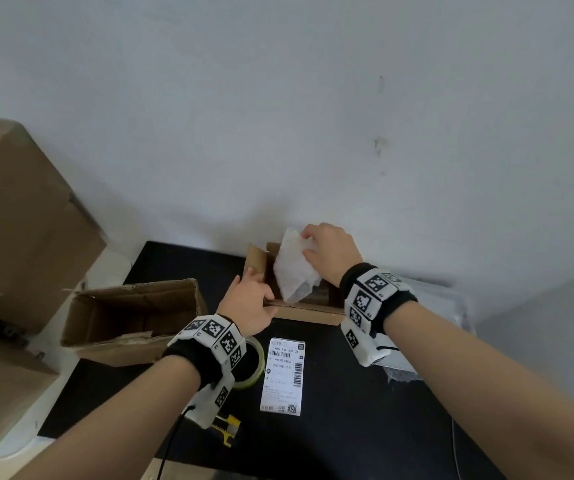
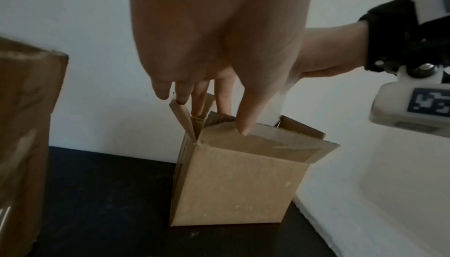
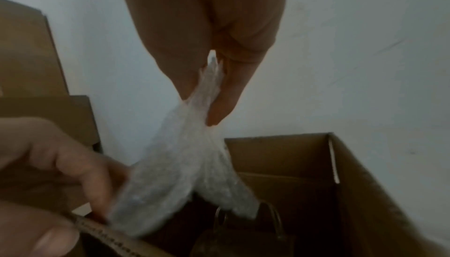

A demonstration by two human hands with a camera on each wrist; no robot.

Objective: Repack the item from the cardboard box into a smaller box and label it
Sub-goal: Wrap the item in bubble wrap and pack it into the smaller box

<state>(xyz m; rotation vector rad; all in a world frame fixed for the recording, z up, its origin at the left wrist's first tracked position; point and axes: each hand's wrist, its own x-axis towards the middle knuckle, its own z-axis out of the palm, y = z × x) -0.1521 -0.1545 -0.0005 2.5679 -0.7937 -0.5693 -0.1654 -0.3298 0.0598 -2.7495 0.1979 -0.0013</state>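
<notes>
A small open cardboard box (image 1: 306,311) stands at the back of the black table (image 1: 347,427), against the wall. My right hand (image 1: 327,251) pinches the top of a white bubble-wrap sheet (image 1: 292,271) that hangs down into the box. In the right wrist view the sheet (image 3: 175,174) droops over a metal padlock (image 3: 243,228) lying inside the box (image 3: 360,193). My left hand (image 1: 251,303) grips the box's left rim, fingers inside and thumb on the near flap (image 2: 243,145). A printed shipping label (image 1: 282,375) lies flat in front of the box.
A larger empty cardboard box (image 1: 133,317) lies on its side to the left. A tape roll (image 1: 252,365) and a yellow box cutter (image 1: 228,427) sit under my left wrist. More bubble wrap (image 1: 427,323) lies at the right. Big stacked cartons (image 1: 19,220) stand far left.
</notes>
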